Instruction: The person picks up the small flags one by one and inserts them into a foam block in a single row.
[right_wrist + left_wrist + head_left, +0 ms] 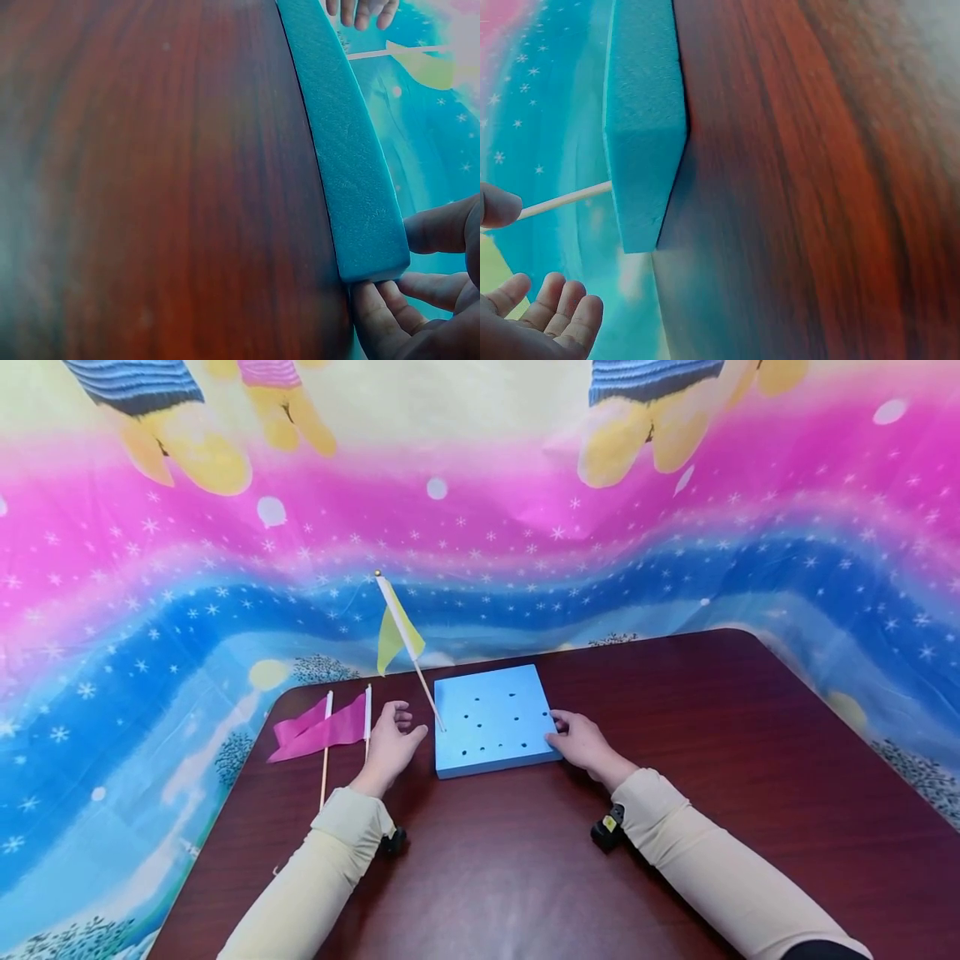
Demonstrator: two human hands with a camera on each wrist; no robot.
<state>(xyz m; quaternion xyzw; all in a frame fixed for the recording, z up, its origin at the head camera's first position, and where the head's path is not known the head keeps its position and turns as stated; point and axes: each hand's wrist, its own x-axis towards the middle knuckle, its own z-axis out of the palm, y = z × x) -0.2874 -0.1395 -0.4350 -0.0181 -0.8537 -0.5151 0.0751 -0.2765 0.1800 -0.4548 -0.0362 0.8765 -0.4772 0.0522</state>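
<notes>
A light blue foam block (491, 685) with several small dark holes in its top lies flat on the table. Near its left edge stands a yellow-green flag (400, 631) on a thin wooden stick, tilted to the left, its lower end in the block. My left hand (392, 743) is just left of the block, fingers loosely bent and nothing in them. In the left wrist view its thumb (499, 206) overlaps the stick. My right hand (585, 743) holds the block's right edge. In the right wrist view its thumb (439, 229) is at the top, fingers against the side.
Two magenta flags (333, 727) on wooden sticks are at the table's left, close behind my left hand and wrist. The dark wooden table (495, 860) has rounded far corners. A printed cloth (465, 527) with snowflakes hangs behind it.
</notes>
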